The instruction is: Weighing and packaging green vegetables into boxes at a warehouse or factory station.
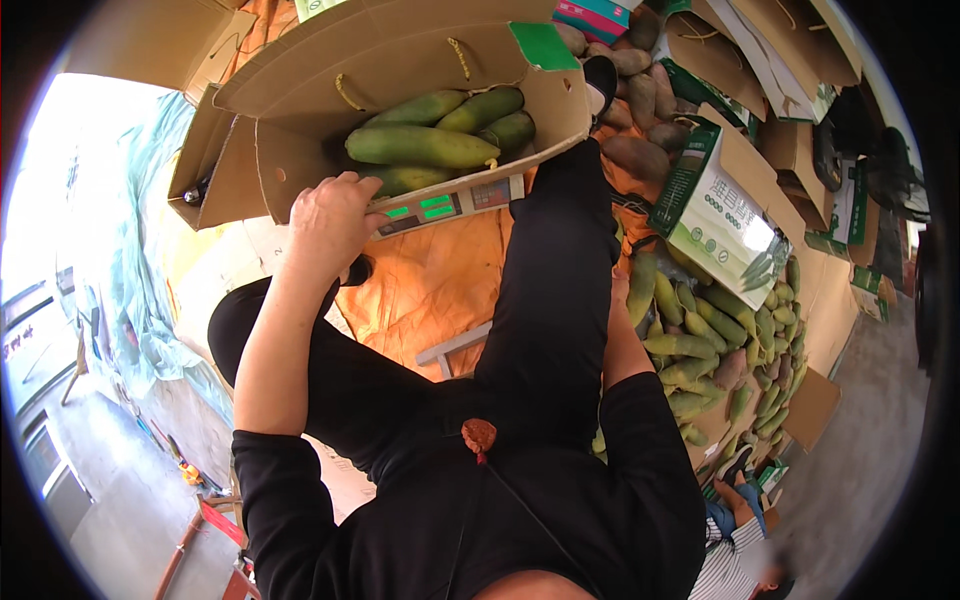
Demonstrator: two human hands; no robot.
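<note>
In front of me, several long green radishes (405, 147) lie in an open cardboard box (300, 150). The box rests on a scale (437, 206) with lit green digits along its near side. My left hand (335, 215) is closed over the near left edge of the box, thumb pointing toward the scale's display. Beyond my right knee, my right hand (620, 287) reaches down beside a heap of green radishes (690, 340). My leg hides most of that hand, so its fingers and anything in them cannot be made out.
Reddish-brown roots (640, 100) lie beyond my right foot. A printed white and green carton (725, 215) leans over the heap, with more open cartons (790, 40) behind it. Orange sheeting (420, 290) covers the floor between my legs. Another person (735, 545) is at the lower right.
</note>
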